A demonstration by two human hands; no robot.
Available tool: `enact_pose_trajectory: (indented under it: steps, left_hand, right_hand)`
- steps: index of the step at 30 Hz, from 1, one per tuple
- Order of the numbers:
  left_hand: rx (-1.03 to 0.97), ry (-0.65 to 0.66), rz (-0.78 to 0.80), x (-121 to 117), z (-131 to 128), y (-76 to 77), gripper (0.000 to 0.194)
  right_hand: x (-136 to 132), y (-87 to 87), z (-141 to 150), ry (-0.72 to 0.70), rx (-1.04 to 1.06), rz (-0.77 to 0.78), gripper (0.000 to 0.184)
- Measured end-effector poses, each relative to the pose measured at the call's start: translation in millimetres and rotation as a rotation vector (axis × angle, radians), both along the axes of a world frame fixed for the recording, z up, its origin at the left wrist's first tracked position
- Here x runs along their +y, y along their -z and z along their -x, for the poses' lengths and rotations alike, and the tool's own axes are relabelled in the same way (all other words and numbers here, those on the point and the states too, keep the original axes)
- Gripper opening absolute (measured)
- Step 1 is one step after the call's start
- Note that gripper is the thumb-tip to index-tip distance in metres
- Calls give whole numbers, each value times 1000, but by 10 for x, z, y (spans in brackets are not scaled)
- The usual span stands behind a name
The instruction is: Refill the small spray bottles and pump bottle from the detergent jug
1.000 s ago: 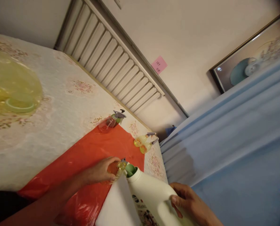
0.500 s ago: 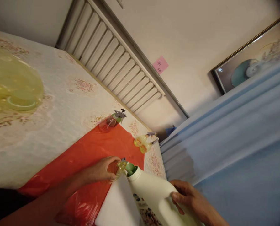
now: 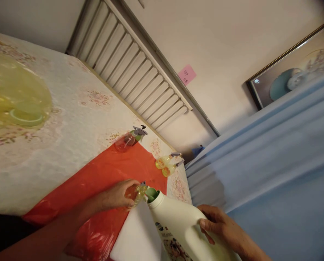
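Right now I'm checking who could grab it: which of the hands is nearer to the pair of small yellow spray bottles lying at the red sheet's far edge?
Left. The left hand is just below the yellow spray bottles; the right hand is farther, lower right, on the white jug.

Beyond your left hand point(image 3: 118, 195), bare red sheet point(image 3: 107, 170) lies open. Spray bottles point(image 3: 165, 165) and a blue curtain point(image 3: 259, 163) crowd your right.

Both of my arms come into view from the bottom edge, bare from forearm to fingertips. My left hand point(image 3: 118, 195) and my right hand point(image 3: 218, 226) wear no gloves, rings or watch (no sleeve shows on either forearm). Fingernails are short and unpainted.
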State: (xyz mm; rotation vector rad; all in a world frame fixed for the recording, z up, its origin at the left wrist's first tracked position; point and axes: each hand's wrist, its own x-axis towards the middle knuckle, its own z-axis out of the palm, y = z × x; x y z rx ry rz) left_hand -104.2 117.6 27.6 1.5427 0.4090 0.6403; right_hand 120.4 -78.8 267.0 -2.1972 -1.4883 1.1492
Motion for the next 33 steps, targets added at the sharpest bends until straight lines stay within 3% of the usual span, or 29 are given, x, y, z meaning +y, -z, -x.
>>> enact_pose_trajectory:
  steps: [33]
  left_hand:
    - [-23, -10, -49, 12, -7, 40, 49]
  right_hand:
    - [26, -32, -5, -23, -5, 0, 49]
